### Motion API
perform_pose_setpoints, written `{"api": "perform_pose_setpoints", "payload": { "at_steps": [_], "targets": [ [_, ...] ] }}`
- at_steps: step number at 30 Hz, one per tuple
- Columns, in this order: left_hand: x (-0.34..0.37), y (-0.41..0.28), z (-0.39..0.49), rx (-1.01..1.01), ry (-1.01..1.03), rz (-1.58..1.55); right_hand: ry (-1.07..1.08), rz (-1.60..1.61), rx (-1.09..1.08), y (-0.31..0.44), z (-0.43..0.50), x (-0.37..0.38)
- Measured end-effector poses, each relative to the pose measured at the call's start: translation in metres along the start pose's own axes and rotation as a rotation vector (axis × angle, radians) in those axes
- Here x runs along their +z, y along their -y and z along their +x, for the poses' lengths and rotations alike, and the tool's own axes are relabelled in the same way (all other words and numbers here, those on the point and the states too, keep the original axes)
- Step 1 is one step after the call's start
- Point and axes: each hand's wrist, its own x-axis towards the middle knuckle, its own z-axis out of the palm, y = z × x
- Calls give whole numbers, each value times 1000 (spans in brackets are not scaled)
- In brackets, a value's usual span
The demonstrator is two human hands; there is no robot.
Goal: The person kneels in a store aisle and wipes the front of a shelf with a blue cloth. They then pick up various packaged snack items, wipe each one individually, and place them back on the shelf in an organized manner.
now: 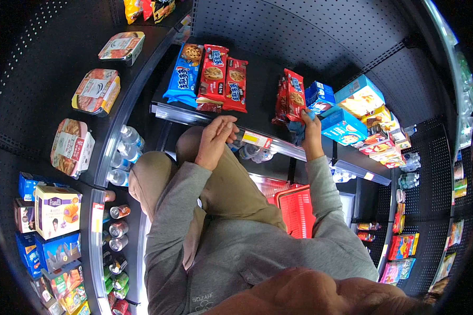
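Note:
My right hand grips a crumpled blue cloth at the shelf's front edge. Its fingers are against the lower end of a red cookie packet, which leans beside another red packet. Loosely curled, my left hand is over the front edge of the black shelf, with nothing visible in it. Just beyond it lie a blue cookie packet and two red cookie packets, side by side. More red wrapping shows beneath the middle packet.
Blue boxes stand right of my right hand. A price strip lines the shelf edge. Below are water bottles and a red plastic basket. Packaged food trays and drink cans occupy the left shelves.

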Motion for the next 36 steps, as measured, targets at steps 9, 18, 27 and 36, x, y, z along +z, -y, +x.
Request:
{"api": "perform_pose_setpoints", "payload": {
  "at_steps": [9, 18, 27, 36],
  "targets": [
    [-2, 1, 0, -21, -13, -44, 80, -72, 49, -3, 9, -1],
    [-1, 1, 1, -31, -13, -12, 25, -300, -12, -15, 14, -13],
    [-1, 0, -2, -33, 0, 50, 59, -635, -169, -15, -2, -41],
    [2, 0, -2, -45, -24, 21, 39, -552, -143, -16, 21, -33]
  ]
}}
